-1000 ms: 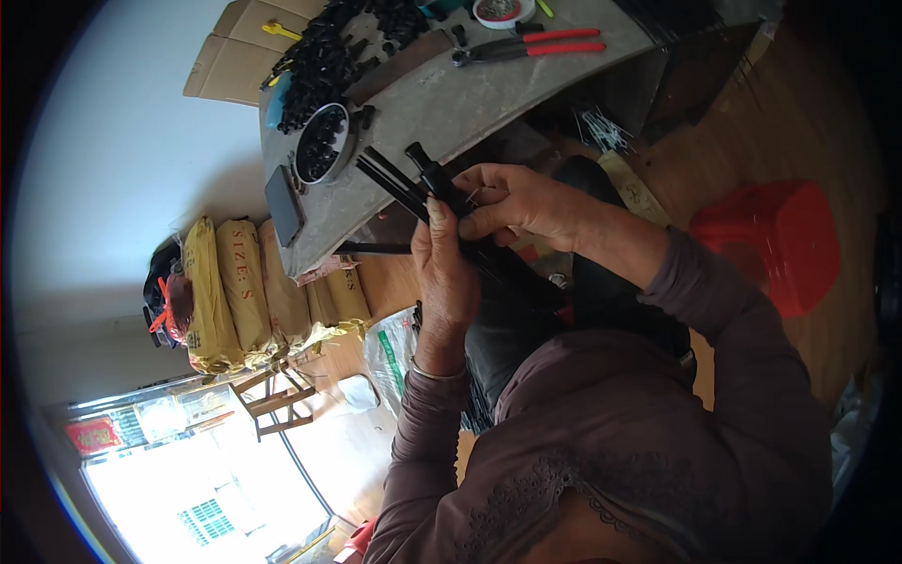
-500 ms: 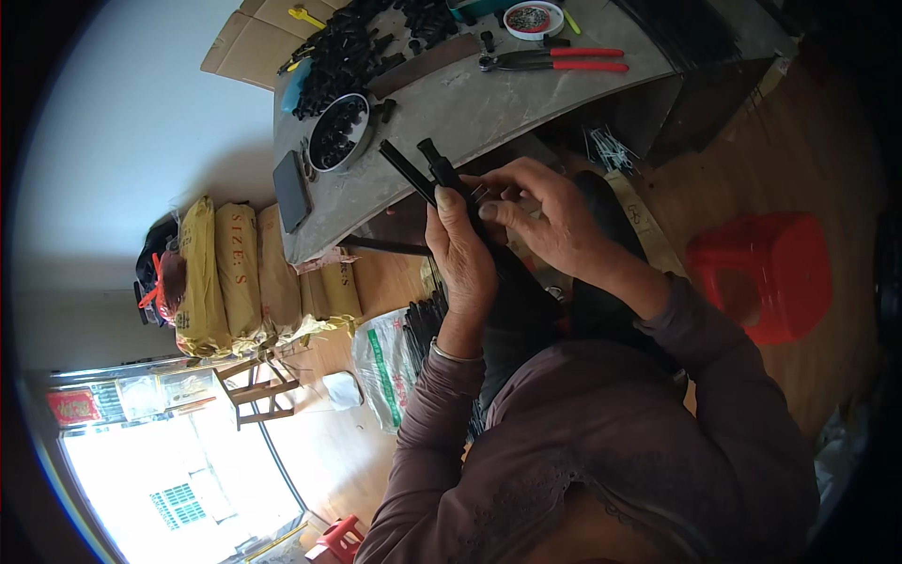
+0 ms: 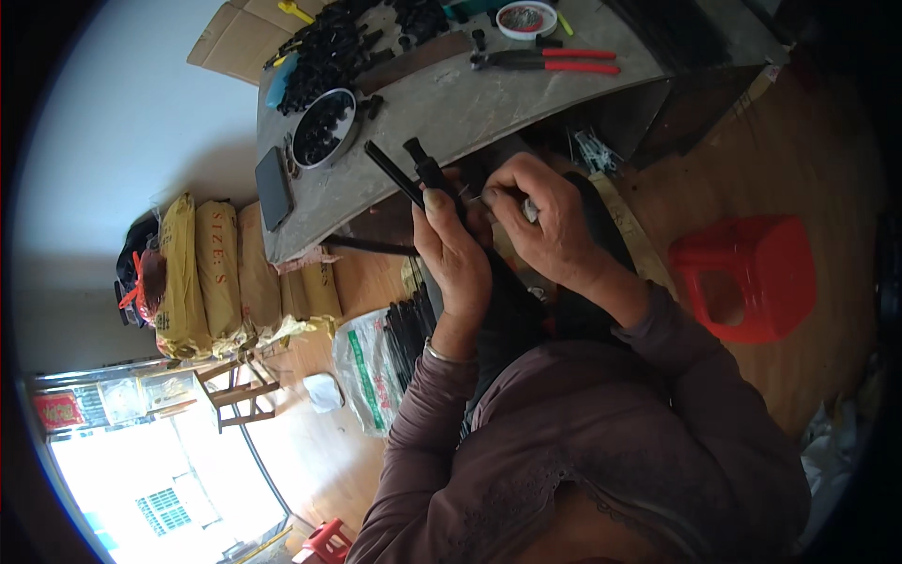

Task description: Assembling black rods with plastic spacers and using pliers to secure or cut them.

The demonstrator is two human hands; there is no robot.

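Note:
My left hand (image 3: 456, 258) is wrapped round a black tube (image 3: 390, 171) and a second black rod with a flared, stepped end (image 3: 424, 163), side by side and tilted up toward the worktable. My right hand (image 3: 543, 226) is close on their right, its thumb and forefinger pinched together. A thin, light, pin-like piece (image 3: 474, 195) shows at those fingertips, too small to make out fully. Something pale also shows within the curled right fingers. The lower ends of the black pieces merge with my dark trousers.
On the grey table (image 3: 442, 117) lie red-handled pincers (image 3: 583, 60), a metal bowl (image 3: 351, 132) of small black parts, a phone-like dark slab (image 3: 273, 188), a heap of black fittings (image 3: 324, 61) and a white dish (image 3: 526, 21). A red stool (image 3: 766, 282) stands right; sacks (image 3: 218, 268) stand left.
My right hand has drawn slightly away from the black rods, and its fingers have closed from spread to a pinch. The left hand keeps its grip. The whole view has shifted a little.

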